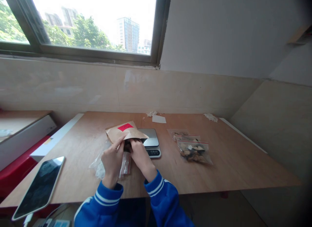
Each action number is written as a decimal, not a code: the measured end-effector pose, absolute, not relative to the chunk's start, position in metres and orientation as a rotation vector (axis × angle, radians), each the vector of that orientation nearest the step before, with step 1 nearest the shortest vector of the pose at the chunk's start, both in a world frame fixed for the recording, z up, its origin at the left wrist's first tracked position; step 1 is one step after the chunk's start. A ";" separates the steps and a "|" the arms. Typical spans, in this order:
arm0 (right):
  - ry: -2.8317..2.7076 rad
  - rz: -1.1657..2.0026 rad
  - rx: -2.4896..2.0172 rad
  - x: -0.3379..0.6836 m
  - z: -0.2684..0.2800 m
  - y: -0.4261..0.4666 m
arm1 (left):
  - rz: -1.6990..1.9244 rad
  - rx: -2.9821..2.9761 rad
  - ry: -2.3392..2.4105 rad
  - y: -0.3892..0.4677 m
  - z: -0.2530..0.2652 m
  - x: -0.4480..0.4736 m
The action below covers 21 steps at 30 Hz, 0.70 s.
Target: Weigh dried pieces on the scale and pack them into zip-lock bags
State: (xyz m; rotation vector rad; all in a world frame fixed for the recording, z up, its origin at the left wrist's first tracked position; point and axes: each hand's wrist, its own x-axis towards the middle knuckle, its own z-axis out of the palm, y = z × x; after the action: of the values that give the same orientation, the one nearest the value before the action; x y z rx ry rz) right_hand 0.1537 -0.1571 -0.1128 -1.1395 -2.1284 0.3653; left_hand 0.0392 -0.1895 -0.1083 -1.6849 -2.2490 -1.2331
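Note:
A brown paper bag (133,133) with a red label (125,126) lies tilted, its mouth turned toward me. My left hand (112,162) pinches the near edge of the mouth between thumb and fingers. At the opening is my right hand (140,153), its fingertips reaching inside and hidden there. Something dark shows in the mouth, too shaded to make out. Partly behind the bag and my right hand stands a silver kitchen scale (151,140) with a dark display. Clear plastic bags (98,165), some with red zip strips, lie beneath and beside my left hand.
Right of the scale lie several zip bags (195,153) holding brown and dark dried pieces. A white card (159,119) and crumpled scraps (152,113) lie near the back edge. A phone (40,186) with a cable plugged in sits at the left front corner of the wooden table (234,162).

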 end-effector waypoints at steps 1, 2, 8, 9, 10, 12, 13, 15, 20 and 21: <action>-2.122 0.348 -1.165 0.157 -0.110 -0.161 | -1.216 -1.684 -2.256 -0.189 -0.106 0.040; -2.111 0.341 -1.188 0.161 -0.107 -0.165 | -1.206 -1.688 -2.262 -0.188 -0.105 0.040; -1.787 0.540 -1.009 0.201 -0.097 -0.189 | -1.179 -1.693 -2.303 -0.180 -0.096 0.038; -1.710 0.594 -0.964 0.210 -0.101 -0.190 | -1.182 -1.691 -2.310 -0.179 -0.095 0.036; -1.623 0.645 -0.932 0.218 -0.106 -0.189 | -1.191 -1.690 -2.313 -0.178 -0.095 0.034; -1.439 0.721 -0.915 0.233 -0.121 -0.181 | -1.231 -1.671 -2.311 -0.175 -0.095 0.030; -1.362 0.742 -0.927 0.238 -0.129 -0.174 | -1.257 -1.655 -2.307 -0.175 -0.094 0.028; -1.287 0.758 -0.976 0.244 -0.146 -0.153 | -1.298 -1.609 -2.309 -0.173 -0.093 0.025; -1.466 0.778 -1.088 0.240 -0.168 -0.098 | -1.355 -1.540 -2.355 -0.173 -0.091 0.020; -1.522 0.759 -1.103 0.239 -0.169 -0.092 | -1.365 -1.547 -2.356 -0.174 -0.090 0.019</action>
State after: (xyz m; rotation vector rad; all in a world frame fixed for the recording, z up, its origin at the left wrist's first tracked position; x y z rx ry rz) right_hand 0.2388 -0.0918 -0.1686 -1.1030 -1.5218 0.7594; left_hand 0.0192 -0.1736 -0.0903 -1.5470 -2.3559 -1.3650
